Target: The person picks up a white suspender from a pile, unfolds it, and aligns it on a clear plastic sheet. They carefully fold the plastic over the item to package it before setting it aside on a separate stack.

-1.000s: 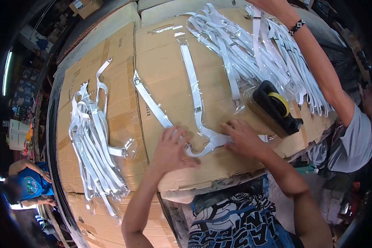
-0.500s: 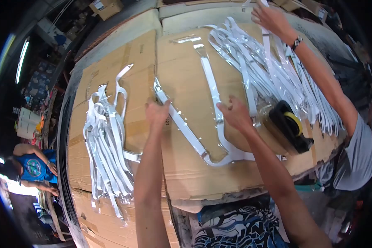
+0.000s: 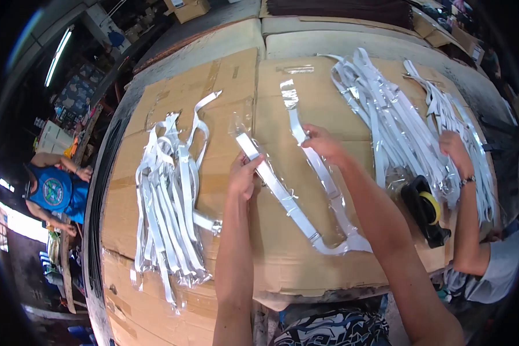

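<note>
A white Y-shaped strap [image 3: 282, 199], partly sleeved in clear plastic, lies on cardboard in front of me. My left hand [image 3: 245, 175] is closed on its left arm, just below the upper end. With thumb and fingers, my right hand [image 3: 324, 144] pinches the right arm of this strap near its top, where clear film [image 3: 289, 95] extends beyond. The fork of the strap rests near the table's front edge, partly hidden behind my right forearm. Right of my forearm stands a black tape dispenser [image 3: 424, 213] with a yellow-cored roll.
Bundled white straps lie at left [image 3: 167, 213] and right [image 3: 386, 109] on the cardboard [image 3: 305, 277]. At far right, a co-worker's hand [image 3: 457, 151] is over another strap bundle [image 3: 478, 155]. Another person in a blue top [image 3: 55, 190] is beyond the table's left side.
My right hand has moved up the strap's right arm and now grips it near the top. The co-worker's hand has come down from the far edge to the right-hand bundle. The view has shifted.
</note>
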`<state>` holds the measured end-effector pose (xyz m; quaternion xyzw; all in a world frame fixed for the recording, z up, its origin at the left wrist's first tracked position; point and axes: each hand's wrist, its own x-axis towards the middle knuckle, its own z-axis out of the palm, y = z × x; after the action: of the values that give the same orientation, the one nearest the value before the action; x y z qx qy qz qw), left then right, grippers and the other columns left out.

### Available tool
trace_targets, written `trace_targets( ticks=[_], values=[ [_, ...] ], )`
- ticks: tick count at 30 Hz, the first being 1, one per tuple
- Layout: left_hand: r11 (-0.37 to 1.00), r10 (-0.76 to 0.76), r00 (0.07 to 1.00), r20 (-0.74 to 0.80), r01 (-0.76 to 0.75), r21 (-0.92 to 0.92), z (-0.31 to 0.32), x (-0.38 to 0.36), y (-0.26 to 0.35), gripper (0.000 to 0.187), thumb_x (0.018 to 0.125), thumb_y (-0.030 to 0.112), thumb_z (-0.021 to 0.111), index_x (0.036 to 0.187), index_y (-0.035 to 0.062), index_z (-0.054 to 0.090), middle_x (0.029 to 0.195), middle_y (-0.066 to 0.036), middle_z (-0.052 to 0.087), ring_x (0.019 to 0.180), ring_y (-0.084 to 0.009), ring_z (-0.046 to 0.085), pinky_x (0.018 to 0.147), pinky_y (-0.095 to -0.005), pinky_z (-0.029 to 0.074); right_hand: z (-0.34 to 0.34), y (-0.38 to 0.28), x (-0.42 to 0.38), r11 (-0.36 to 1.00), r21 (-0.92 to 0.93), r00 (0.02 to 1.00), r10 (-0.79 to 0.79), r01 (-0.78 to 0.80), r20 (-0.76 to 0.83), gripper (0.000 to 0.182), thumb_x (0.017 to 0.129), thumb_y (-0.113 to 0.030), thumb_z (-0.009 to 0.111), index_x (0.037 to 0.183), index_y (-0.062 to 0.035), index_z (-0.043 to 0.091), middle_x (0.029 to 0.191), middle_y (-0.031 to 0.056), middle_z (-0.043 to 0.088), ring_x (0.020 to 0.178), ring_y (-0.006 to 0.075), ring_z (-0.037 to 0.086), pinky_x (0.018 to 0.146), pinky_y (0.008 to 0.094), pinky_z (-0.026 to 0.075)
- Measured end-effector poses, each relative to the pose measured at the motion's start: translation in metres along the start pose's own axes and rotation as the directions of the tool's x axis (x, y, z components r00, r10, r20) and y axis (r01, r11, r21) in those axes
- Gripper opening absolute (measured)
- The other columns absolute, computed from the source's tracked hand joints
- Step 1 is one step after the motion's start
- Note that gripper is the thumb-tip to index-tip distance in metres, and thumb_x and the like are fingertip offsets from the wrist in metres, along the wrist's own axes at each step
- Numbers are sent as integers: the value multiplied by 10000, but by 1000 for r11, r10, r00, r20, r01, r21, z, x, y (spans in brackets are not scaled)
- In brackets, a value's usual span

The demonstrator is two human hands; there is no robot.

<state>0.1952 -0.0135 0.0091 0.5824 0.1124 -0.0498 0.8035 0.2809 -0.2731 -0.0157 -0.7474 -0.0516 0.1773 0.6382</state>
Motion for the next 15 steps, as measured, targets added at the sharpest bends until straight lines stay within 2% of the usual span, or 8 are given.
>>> trace_targets(
  ticks=[2, 4, 6, 8, 10, 12, 13, 15],
  values=[
    [997, 41, 999, -26, -42, -66, -21, -46, 9, 444, 957, 11, 664, 1381, 57, 542, 1147, -59, 653, 989, -179, 642, 845, -341, 530, 19, -19, -21, 980, 164, 968, -150, 117, 200, 807, 812, 14, 702, 1559, -83, 414, 1276, 156, 644, 1039, 237, 651, 920, 367, 528],
    [986, 124, 989, -76, -131, -101, -27, -98, 26, 465, 945, 15, 682, 1381, 16, 522, 1161, -66, 646, 992, -151, 629, 819, -297, 510, 45, -50, -44, 967, 200, 918, -218, 158, 332, 788, 833, 55, 649, 1564, -134, 423, 1359, 130, 600, 1112, 225, 619, 969, 376, 507],
    [990, 132, 975, -181, -140, -32, -47, -145, 34, 470, 943, -8, 668, 1385, 8, 510, 1262, -104, 622, 1109, -191, 620, 893, -328, 521, 73, -71, -63, 946, 261, 809, -302, 190, 504, 779, 879, 43, 650, 1590, -118, 376, 1515, 104, 504, 1334, 218, 512, 1089, 353, 442],
    [980, 192, 952, -238, -200, -12, -64, -191, 33, 463, 953, -4, 648, 1392, 103, 545, 1422, -141, 570, 1186, -252, 617, 982, -390, 513, 102, -74, -70, 897, 403, 648, -416, 181, 637, 798, 884, 4, 670, 1605, -142, 361, 1540, 100, 482, 1376, 213, 474, 1129, 358, 400],
    [961, 208, 964, -169, -233, -147, -90, -227, 22, 409, 925, -8, 669, 1318, 98, 622, 1597, -199, 396, 1215, -277, 608, 1013, -436, 510, 136, -67, -67, 860, 472, 480, -502, 193, 719, 810, 888, -35, 693, 1613, -150, 349, 1540, 97, 482, 1354, 207, 489, 1135, 357, 387],
    [923, 287, 958, 12, -273, -272, -112, -242, 15, 464, 863, -17, 737, 1303, 28, 598, 1590, -261, 368, 1274, -314, 583, 1017, -445, 539, 158, -65, -72, 922, 376, 393, -382, 95, 836, 804, 893, -70, 715, 1608, -131, 353, 1490, 84, 525, 1331, 201, 505, 1102, 350, 408],
    [910, 293, 955, 48, -263, -320, -127, -244, 7, 333, 870, 3, 709, 1183, 115, 709, 1652, -174, 314, 1166, -251, 617, 989, -413, 518, 170, -60, -77, 959, 199, 518, -276, 200, 809, 751, 896, -95, 722, 1575, -119, 402, 1419, 98, 572, 1297, 235, 539, 1082, 378, 426],
    [852, 325, 945, -28, -305, -425, -149, -240, -7, 350, 856, -18, 693, 1178, 118, 708, 1635, -137, 350, 1099, -220, 612, 959, -385, 529, 187, -57, -93, 890, -260, 735, -113, 374, 669, 655, 904, -133, 728, 1513, -106, 489, 1326, 122, 631, 1259, 297, 577, 1066, 423, 440]
  ],
)
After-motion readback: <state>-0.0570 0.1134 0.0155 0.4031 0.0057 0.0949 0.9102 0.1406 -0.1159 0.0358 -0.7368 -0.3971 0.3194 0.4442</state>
